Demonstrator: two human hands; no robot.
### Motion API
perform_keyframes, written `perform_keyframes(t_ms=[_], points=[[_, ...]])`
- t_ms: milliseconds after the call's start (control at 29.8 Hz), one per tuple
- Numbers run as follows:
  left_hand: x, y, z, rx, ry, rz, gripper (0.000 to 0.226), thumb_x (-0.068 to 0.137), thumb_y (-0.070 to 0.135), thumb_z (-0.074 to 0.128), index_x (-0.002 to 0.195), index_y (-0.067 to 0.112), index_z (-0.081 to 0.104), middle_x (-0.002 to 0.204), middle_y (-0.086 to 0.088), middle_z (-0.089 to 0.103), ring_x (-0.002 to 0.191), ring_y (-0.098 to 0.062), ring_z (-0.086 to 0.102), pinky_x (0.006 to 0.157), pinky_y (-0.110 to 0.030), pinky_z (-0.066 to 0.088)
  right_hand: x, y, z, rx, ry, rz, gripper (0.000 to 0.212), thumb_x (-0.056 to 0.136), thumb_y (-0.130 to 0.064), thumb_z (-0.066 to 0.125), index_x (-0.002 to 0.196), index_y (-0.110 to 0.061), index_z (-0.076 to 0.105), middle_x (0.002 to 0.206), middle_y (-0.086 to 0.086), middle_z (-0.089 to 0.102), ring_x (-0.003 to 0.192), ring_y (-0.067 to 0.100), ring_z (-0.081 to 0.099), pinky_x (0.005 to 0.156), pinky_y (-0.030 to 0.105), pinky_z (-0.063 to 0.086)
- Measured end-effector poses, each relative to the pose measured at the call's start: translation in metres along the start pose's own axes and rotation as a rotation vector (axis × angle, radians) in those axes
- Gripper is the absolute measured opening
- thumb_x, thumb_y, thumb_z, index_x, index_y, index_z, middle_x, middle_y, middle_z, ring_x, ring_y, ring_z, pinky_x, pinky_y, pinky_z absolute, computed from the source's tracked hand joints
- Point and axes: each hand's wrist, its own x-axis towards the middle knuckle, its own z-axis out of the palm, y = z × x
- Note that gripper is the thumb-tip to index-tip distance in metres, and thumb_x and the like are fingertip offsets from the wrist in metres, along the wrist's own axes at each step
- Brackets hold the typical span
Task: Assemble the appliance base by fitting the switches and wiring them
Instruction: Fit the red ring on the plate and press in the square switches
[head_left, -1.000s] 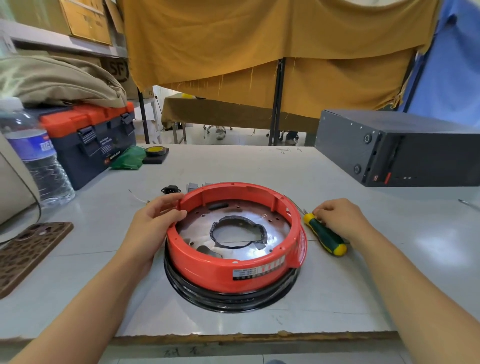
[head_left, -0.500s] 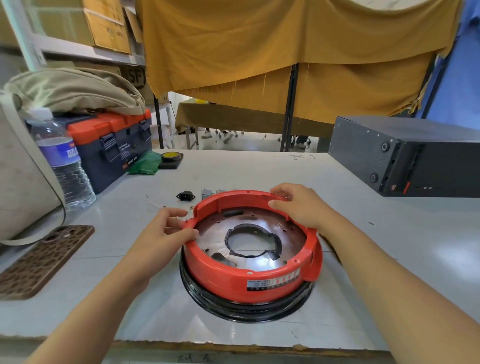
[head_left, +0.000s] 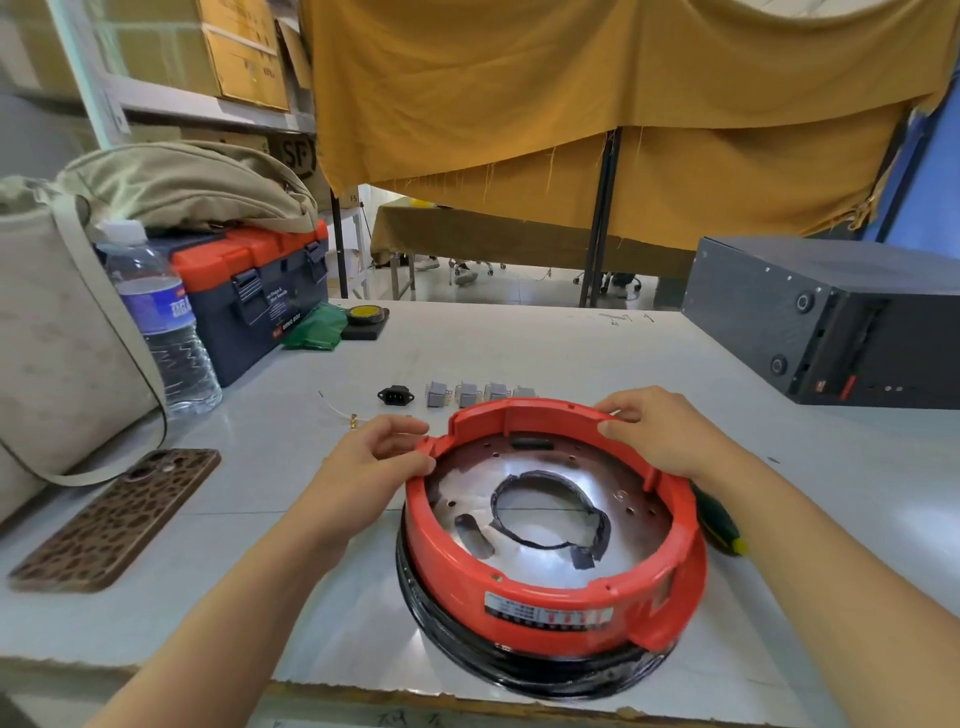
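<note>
While both hands steady the red appliance base (head_left: 550, 587) at lower centre of the bench (head_left: 727, 415), the grip should stay even so the ring does not rock on its black rim. Left hand (head_left: 363, 462) pinches the rim's left lug; right hand (head_left: 660, 431) curls over the far edge. Inside, a bare metal plate shows a taped central cut-out and empty holes. Beyond lie four grey switches (head_left: 467, 394), a black socket (head_left: 396, 396) and a loose wire (head_left: 337, 413), not yet fitted.
</note>
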Motion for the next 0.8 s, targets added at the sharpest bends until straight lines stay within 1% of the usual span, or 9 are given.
perform_keyframes(t_ms=[168, 302, 369, 436, 469, 536, 603, 704, 804], points=[[0.007, -0.001, 0.003, -0.05, 0.019, -0.007, 0.021, 0.085, 0.007, 0.063, 0.102, 0.019, 0.065, 0.105, -0.001, 0.066, 0.095, -0.013, 0.062, 0.087, -0.025, 0.046, 0.002, -0.001, -0.002, 0.007, -0.015, 0.012, 0.022, 0.092, -0.031, 0.058, 0.112, -0.028, 0.067, 0.113, 0.006, 0.066, 0.108, 0.02, 0.057, 0.086, 0.027, 0.039], [0.019, 0.001, 0.003, -0.08, 0.022, -0.021, 0.015, 0.086, 0.005, 0.061, 0.094, 0.017, 0.068, 0.093, -0.004, 0.07, 0.074, -0.009, 0.063, 0.066, -0.019, 0.047, 0.006, -0.002, -0.003, 0.012, -0.016, 0.026, 0.018, 0.089, -0.034, 0.062, 0.097, -0.021, 0.07, 0.105, 0.002, 0.068, 0.103, 0.019, 0.06, 0.085, 0.029, 0.044], [0.026, 0.002, 0.003, -0.08, 0.019, -0.012, 0.017, 0.086, 0.003, 0.06, 0.092, 0.016, 0.07, 0.084, -0.001, 0.072, 0.06, -0.003, 0.063, 0.055, -0.014, 0.048, 0.008, -0.002, -0.004, -0.018, -0.014, 0.032, 0.019, 0.087, -0.037, 0.064, 0.085, -0.019, 0.068, 0.093, -0.002, 0.068, 0.093, 0.017, 0.061, 0.075, 0.027, 0.046], [0.035, 0.004, 0.003, -0.055, 0.01, -0.007, 0.019, 0.086, 0.003, 0.06, 0.092, 0.018, 0.071, 0.08, 0.002, 0.073, 0.057, -0.002, 0.064, 0.051, -0.013, 0.048, 0.012, -0.002, -0.006, -0.036, -0.023, 0.037, 0.022, 0.086, -0.04, 0.064, 0.079, -0.02, 0.066, 0.087, -0.004, 0.066, 0.086, 0.015, 0.059, 0.066, 0.023, 0.042], [0.039, 0.005, 0.003, -0.04, -0.005, -0.006, 0.02, 0.087, 0.004, 0.059, 0.092, 0.019, 0.072, 0.079, 0.003, 0.073, 0.059, -0.003, 0.064, 0.052, -0.013, 0.049, 0.013, -0.002, -0.006, -0.023, -0.04, 0.038, 0.021, 0.086, -0.04, 0.064, 0.08, -0.021, 0.066, 0.088, -0.005, 0.066, 0.087, 0.014, 0.06, 0.067, 0.023, 0.043], [0.047, 0.007, 0.002, -0.011, -0.046, -0.004, 0.023, 0.087, 0.005, 0.059, 0.091, 0.022, 0.073, 0.081, 0.004, 0.074, 0.064, -0.005, 0.066, 0.056, -0.014, 0.051, 0.016, -0.002, -0.006, 0.033, -0.102, 0.032, 0.015, 0.087, -0.038, 0.063, 0.09, -0.024, 0.067, 0.097, -0.005, 0.068, 0.094, 0.014, 0.061, 0.081, 0.028, 0.048], [0.056, 0.008, 0.002, 0.019, -0.087, -0.007, 0.023, 0.088, 0.007, 0.059, 0.093, 0.025, 0.073, 0.09, 0.003, 0.074, 0.078, -0.01, 0.068, 0.068, -0.019, 0.053, 0.017, -0.003, -0.004, 0.158, -0.178, 0.03, 0.018, 0.09, -0.031, 0.062, 0.107, -0.026, 0.066, 0.106, -0.003, 0.069, 0.097, 0.015, 0.064, 0.091, 0.03, 0.049], [0.069, 0.008, 0.007, 0.013, -0.164, -0.029, 0.023, 0.09, 0.01, 0.058, 0.097, 0.026, 0.074, 0.103, -0.001, 0.073, 0.097, -0.02, 0.067, 0.089, -0.032, 0.052, 0.02, -0.003, 0.004, 0.399, -0.253, 0.022, 0.033, 0.093, -0.017, 0.058, 0.126, -0.023, 0.058, 0.116, 0.001, 0.067, 0.099, 0.014, 0.066, 0.094, 0.029, 0.05], [0.076, 0.007, 0.011, -0.056, -0.22, -0.05, 0.021, 0.09, 0.013, 0.059, 0.097, 0.026, 0.075, 0.103, -0.004, 0.073, 0.096, -0.022, 0.069, 0.085, -0.032, 0.053, 0.022, 0.0, 0.01, 0.491, -0.273, 0.012, 0.037, 0.094, -0.013, 0.056, 0.129, -0.024, 0.056, 0.116, 0.001, 0.066, 0.1, 0.015, 0.067, 0.09, 0.024, 0.051]])
